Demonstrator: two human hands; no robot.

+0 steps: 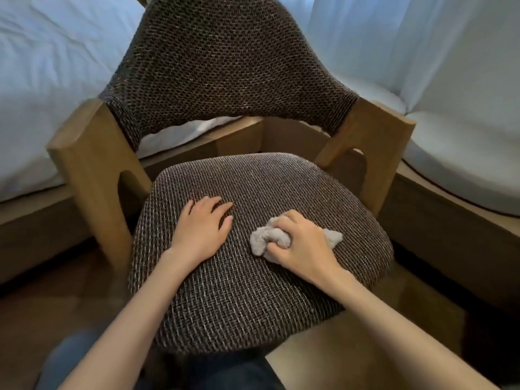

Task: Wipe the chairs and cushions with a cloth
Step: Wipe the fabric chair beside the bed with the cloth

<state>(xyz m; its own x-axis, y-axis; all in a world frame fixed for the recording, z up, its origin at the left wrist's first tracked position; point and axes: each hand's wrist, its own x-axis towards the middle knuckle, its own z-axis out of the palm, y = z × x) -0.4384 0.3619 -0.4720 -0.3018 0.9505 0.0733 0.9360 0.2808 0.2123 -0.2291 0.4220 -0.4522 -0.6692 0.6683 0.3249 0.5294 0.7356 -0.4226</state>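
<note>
Grey cloth (270, 239) bunched in right hand (302, 246), left hand (204, 228) flat (woven seat cushion (253, 299))

Right hand (302, 244) clutching cloth (267, 239) on chair seat (253, 291), left hand (204, 225) flat

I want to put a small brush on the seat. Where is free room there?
The seat cushion is bare along its front part, nearer than both wrists, and at the back between the hands and the backrest. The middle is crowded: left hand flat, right hand gripping the cloth.
</note>
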